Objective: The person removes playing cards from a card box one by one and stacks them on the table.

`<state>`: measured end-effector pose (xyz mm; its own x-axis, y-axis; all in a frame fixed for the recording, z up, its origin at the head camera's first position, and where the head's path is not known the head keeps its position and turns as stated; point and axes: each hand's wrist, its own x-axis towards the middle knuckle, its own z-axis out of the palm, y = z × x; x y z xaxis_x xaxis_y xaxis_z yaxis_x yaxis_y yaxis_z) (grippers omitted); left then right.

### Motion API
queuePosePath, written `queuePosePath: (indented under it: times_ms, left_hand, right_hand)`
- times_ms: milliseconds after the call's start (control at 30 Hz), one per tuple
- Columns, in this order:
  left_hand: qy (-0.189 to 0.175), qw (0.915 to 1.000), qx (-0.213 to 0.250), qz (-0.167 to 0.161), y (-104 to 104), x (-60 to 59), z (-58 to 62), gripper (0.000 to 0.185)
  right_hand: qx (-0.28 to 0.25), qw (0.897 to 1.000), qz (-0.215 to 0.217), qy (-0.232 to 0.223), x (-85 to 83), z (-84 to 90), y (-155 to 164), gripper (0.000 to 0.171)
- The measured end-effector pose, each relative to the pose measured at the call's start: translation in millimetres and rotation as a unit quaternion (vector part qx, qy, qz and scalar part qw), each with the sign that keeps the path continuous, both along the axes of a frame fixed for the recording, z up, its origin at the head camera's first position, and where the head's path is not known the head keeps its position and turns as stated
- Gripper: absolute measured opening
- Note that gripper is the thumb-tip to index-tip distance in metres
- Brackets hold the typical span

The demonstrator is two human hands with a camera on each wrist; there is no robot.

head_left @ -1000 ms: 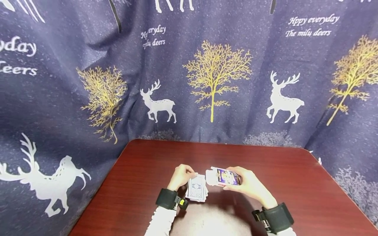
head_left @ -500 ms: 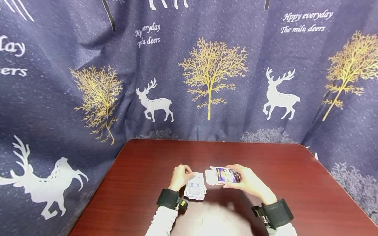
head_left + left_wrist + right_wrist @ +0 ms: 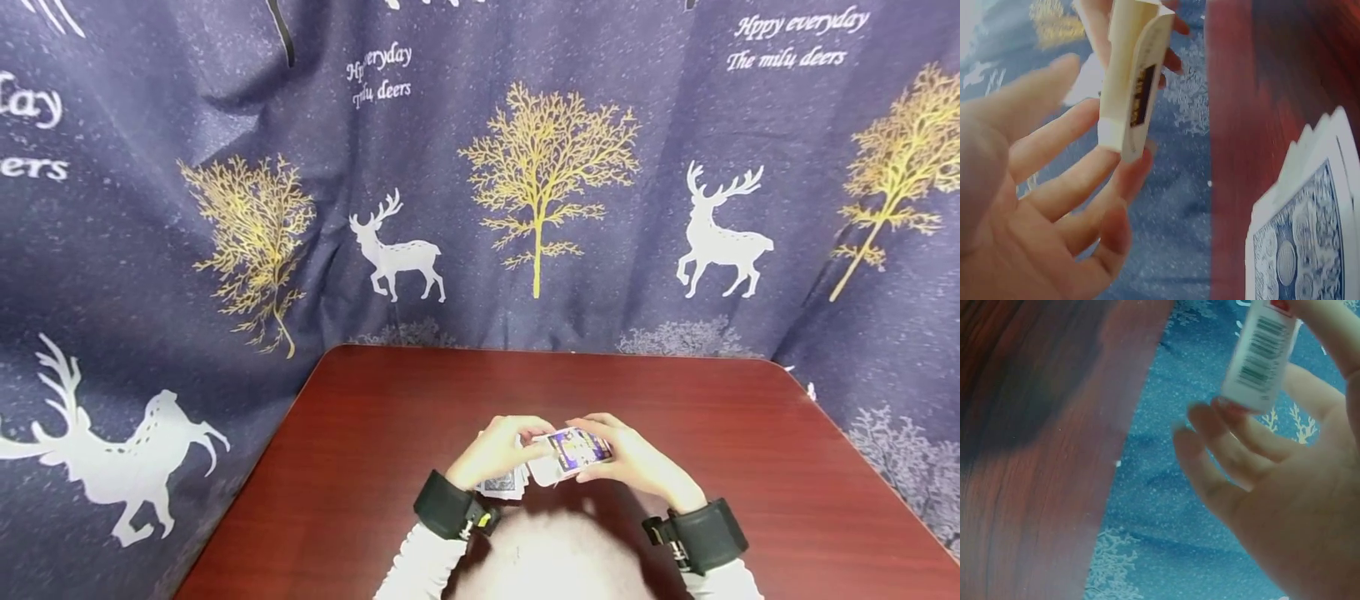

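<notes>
My right hand [image 3: 630, 460] grips a white card box [image 3: 573, 450] with a purple picture, just above the red-brown table [image 3: 375, 417]. In the right wrist view its fingers [image 3: 1222, 450] curl under the box [image 3: 1263, 350], barcode side showing. My left hand [image 3: 501, 450] reaches across to the box's left end. In the left wrist view its nearly straight fingers [image 3: 1079, 175] touch the lower end of the box [image 3: 1132, 81]. A loosely squared deck of blue-backed cards [image 3: 504, 485] lies on the table under the left hand, also seen as cards [image 3: 1310, 250] in the left wrist view.
A dark blue curtain [image 3: 540, 192] with gold trees and white deer hangs close behind the table's far edge and along both sides. Black bands sit on both wrists.
My left hand has lifted off the deck and moved right to the box's open end. The deck stays on the table. The right hand still holds the box, shifted slightly left.
</notes>
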<state>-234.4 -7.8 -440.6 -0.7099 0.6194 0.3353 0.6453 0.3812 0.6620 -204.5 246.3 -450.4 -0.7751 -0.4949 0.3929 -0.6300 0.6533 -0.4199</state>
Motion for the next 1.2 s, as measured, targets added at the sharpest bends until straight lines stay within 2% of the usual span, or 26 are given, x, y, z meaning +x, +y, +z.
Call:
queuePosePath:
  times_ms: [67, 200, 300, 400, 467, 533, 633, 767, 867, 933, 1000, 1033, 1200]
  left_hand:
    - [-0.001, 1.0000, -0.008, 0.000, 5.6, 4.2, 3.5, 0.027]
    - [0.004, 0.9993, -0.019, 0.032, 16.1, 9.9, -0.3, 0.028]
    - [0.029, 0.9963, -0.025, 0.077, 24.4, 14.3, -7.2, 0.028]
    - [0.048, 0.9893, -0.014, 0.137, 32.5, 20.0, -13.4, 0.026]
    - [0.058, 0.9825, -0.004, 0.177, 37.8, 24.2, -16.1, 0.025]
    - [0.074, 0.9752, 0.001, 0.208, 43.2, 28.1, -18.9, 0.024]
    - [0.109, 0.9657, -0.005, 0.236, 52.1, 33.3, -22.9, 0.024]
    - [0.145, 0.9528, -0.030, 0.265, 63.9, 36.7, -29.5, 0.024]
    - [0.189, 0.9336, -0.071, 0.296, 71.2, 37.6, -34.6, 0.025]
    - [0.215, 0.9199, -0.101, 0.312, 75.4, 38.5, -37.7, 0.026]
    - [0.229, 0.9113, -0.133, 0.315, 78.3, 39.8, -39.8, 0.023]
    - [0.227, 0.9111, -0.146, 0.311, 79.3, 40.6, -41.1, 0.020]
    - [0.191, 0.9302, -0.171, 0.262, 78.2, 44.6, -45.5, 0.010]
  right_hand:
    - [-0.014, 0.999, 0.020, -0.029, 0.0, -0.5, 2.5, 0.071]
    - [-0.049, 0.993, 0.048, -0.096, 0.9, -2.6, 7.2, 0.073]
    - [-0.061, 0.990, 0.033, -0.121, 2.5, -5.2, 9.6, 0.078]
    - [-0.086, 0.986, 0.012, -0.140, 4.0, -7.9, 10.9, 0.079]
    - [-0.080, 0.989, -0.014, -0.122, 5.1, -9.8, 11.5, 0.075]
    - [-0.079, 0.991, -0.020, -0.108, 6.1, -11.3, 10.9, 0.065]
    - [-0.048, 0.995, -0.036, -0.074, 6.5, -13.2, 8.0, 0.051]
    - [-0.048, 0.992, -0.050, -0.110, 3.4, -12.5, 0.6, 0.042]
    - [-0.048, 0.989, -0.051, -0.131, -3.5, -13.4, -5.0, 0.041]
    - [-0.041, 0.990, -0.039, -0.128, -9.2, -16.6, -7.2, 0.044]
    - [-0.032, 0.993, -0.021, -0.115, -13.3, -20.6, -7.5, 0.045]
    - [-0.031, 0.993, -0.014, -0.111, -14.5, -23.1, -6.9, 0.045]
    - [-0.028, 0.995, -0.004, -0.091, -15.4, -34.5, -2.9, 0.044]
